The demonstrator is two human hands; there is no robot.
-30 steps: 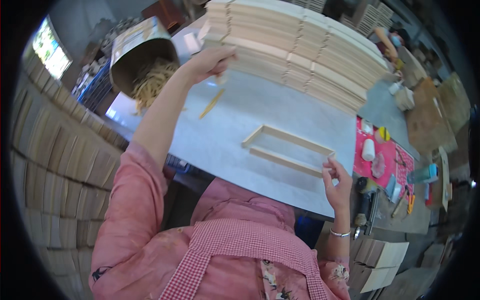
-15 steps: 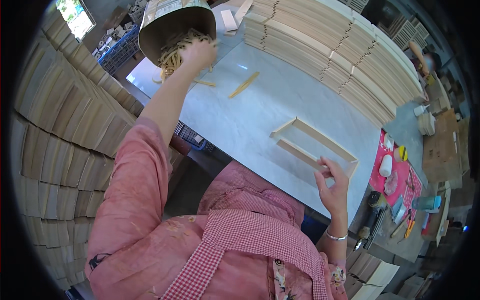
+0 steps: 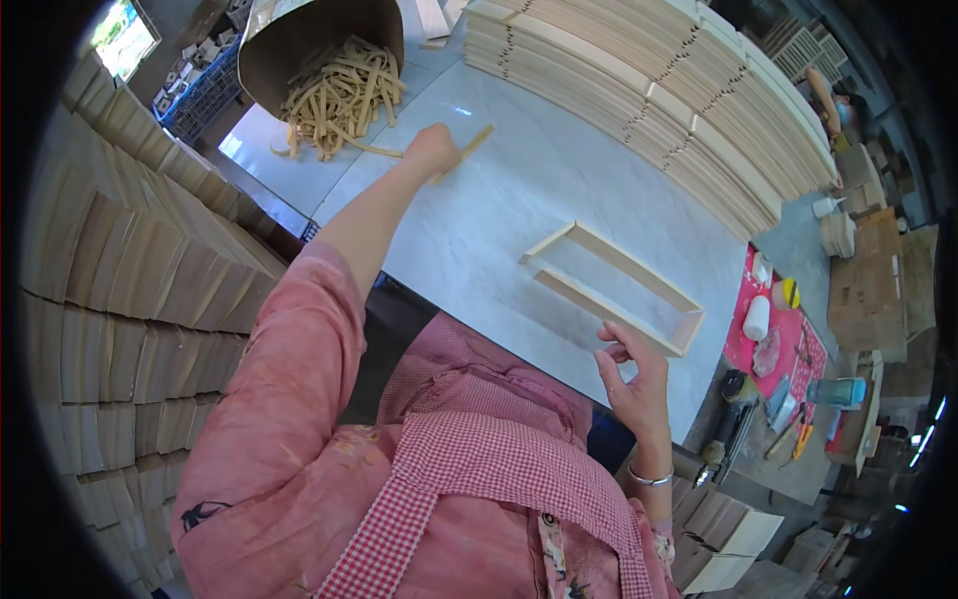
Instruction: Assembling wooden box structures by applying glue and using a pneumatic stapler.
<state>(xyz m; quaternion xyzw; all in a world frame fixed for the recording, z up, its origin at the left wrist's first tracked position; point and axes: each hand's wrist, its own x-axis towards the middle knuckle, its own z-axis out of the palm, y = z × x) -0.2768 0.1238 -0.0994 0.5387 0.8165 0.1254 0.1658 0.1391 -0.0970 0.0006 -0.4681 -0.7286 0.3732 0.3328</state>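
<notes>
At the table's far left, my left hand [image 3: 432, 151] is closed over a flat tan rubber band [image 3: 476, 142] that shows on both sides of it. The fingertips are hidden under the hand. Behind it a bag on its side [image 3: 269, 60] spills a heap of similar bands [image 3: 344, 95] onto the table. My right hand [image 3: 636, 384], fingers half curled and thumb apart, holds nothing. It hovers near the close side of a narrow wooden frame [image 3: 637, 268]. This frame of thin strips lies flat, with a gap at its left near corner.
Tall stacks of wooden strips [image 3: 599, 95] line the table's [image 3: 479, 245] back edge. More wooden pieces are piled at the left [image 3: 130, 250]. On the right, a side bench holds a white bottle [image 3: 756, 317], a yellow-rimmed roll [image 3: 786, 294] and tools. Another person [image 3: 848, 115] is far right.
My left hand has come out of the bag and moved right and nearer, onto the loose band on the table. The right hand stays by the frame. The view has shifted slightly.
</notes>
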